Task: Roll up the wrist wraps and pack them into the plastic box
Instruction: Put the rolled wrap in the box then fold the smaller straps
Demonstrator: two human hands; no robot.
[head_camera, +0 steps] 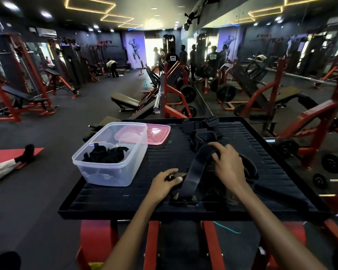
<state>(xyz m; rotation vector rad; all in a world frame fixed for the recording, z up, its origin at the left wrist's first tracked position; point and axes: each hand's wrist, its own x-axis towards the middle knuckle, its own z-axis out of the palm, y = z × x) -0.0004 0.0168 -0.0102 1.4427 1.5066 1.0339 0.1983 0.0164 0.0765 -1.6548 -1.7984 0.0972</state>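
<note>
Wrist wraps: one long black wrap (191,172) lies across the near middle of the table, arching up from the near end to the far end under the right hand; its lower end is partly rolled or folded, though blur hides how tightly.
Left hand (165,182): fingers curled narrow, pinching the near end of that wrap against the table.
Right hand (228,162): spread over the far end of the same wrap, fingers bent down onto it, blurred.
Loose wraps (201,133): a dark heap at the far middle of the table, beyond the right hand, apart from the box.
Plastic box (113,152): clear, open, on the left part of the table, near the left hand; several rolled black wraps (105,154) sit inside on its bottom.
Lid (150,133): pink, lying flat just behind the box, partly hidden by its far wall.
Table (164,203): black, ribbed, with a raised rim, on red legs.
Surroundings: red gym machines and benches; someone's legs (10,162) on a red mat at the left.
</note>
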